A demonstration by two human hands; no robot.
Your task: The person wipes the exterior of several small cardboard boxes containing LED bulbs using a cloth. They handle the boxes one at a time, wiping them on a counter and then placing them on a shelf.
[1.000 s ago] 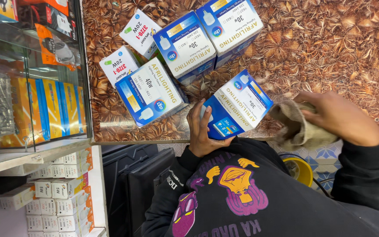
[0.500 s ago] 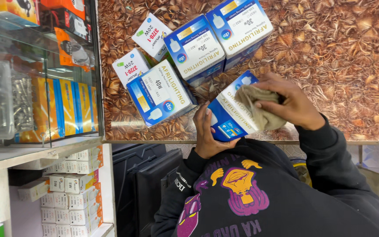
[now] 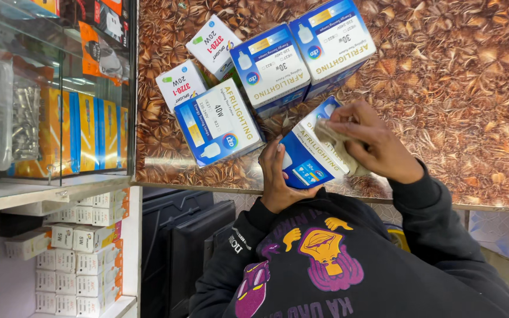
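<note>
My left hand (image 3: 278, 179) grips the near end of a blue and white bulb box (image 3: 308, 156) standing on the brown leaf-patterned counter (image 3: 455, 88). My right hand (image 3: 375, 141) presses a beige cloth (image 3: 336, 134) onto the top face of that box. Just left of it lies a similar blue and white box (image 3: 218, 122). Two more blue boxes (image 3: 269, 68) (image 3: 332, 38) lie at the far side, touching each other. Two small white boxes with red print (image 3: 181, 85) (image 3: 214, 44) sit to their left.
A glass display case (image 3: 54, 100) with orange and blue packs stands at the left. Below it, shelves hold stacks of small white boxes (image 3: 78, 259). Black crates (image 3: 189, 235) sit under the counter edge. My dark sweatshirt (image 3: 325, 265) fills the lower view.
My right hand has brought the cloth from the right onto the box held by my left hand and shifted slightly over its top. The box stays gripped.
</note>
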